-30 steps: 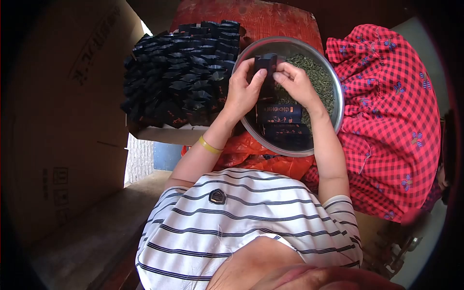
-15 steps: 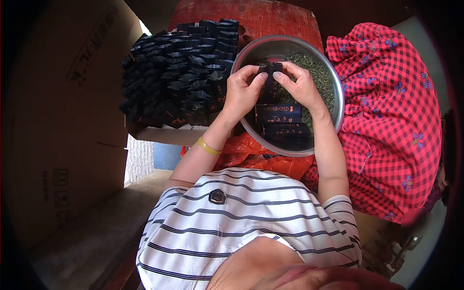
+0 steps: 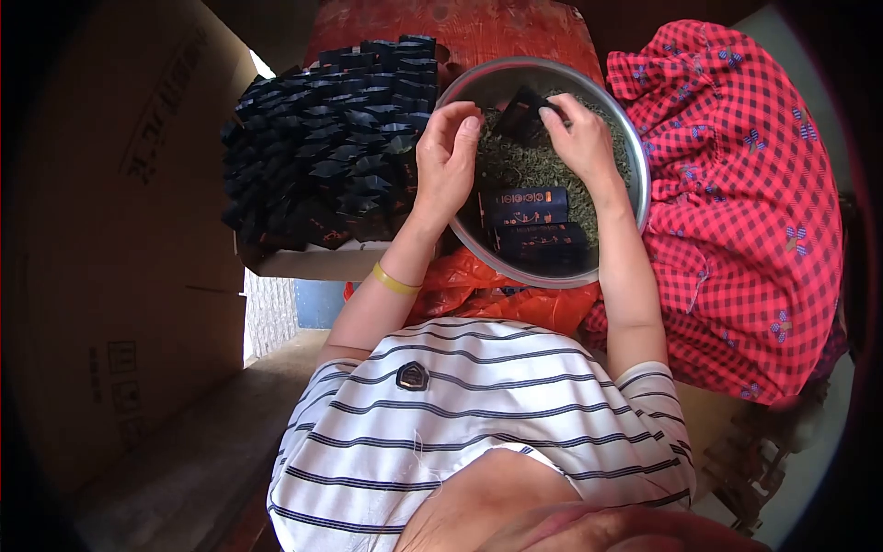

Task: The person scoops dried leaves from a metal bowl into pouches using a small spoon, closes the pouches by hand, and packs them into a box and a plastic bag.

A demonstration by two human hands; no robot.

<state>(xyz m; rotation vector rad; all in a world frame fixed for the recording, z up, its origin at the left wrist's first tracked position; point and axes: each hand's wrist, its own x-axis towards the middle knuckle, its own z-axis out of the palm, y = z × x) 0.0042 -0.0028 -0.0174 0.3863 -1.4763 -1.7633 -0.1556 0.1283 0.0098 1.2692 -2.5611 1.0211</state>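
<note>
A round metal basin (image 3: 637,152) holds loose green dried leaves (image 3: 520,164). Over its far part, my right hand (image 3: 581,138) pinches a small black packet (image 3: 522,114) by its right end, and the packet hangs tilted above the leaves. My left hand (image 3: 448,158) is over the basin's left rim, fingers curled but apart from the thumb, with nothing between them. Black packets with orange print (image 3: 526,207) lie in the near part of the basin.
Left of the basin, many black packets (image 3: 340,138) stand packed in an open carton (image 3: 313,265). A big cardboard sheet (image 3: 120,248) rises at far left. Under the basin are a red table (image 3: 460,28) and an orange plastic bag (image 3: 460,287). Red checked cloth (image 3: 736,212) is at right.
My left hand has let go of the packet and moved left. My right hand has moved the packet up and turned it aslant, uncovering leaves. The view has shifted slightly.
</note>
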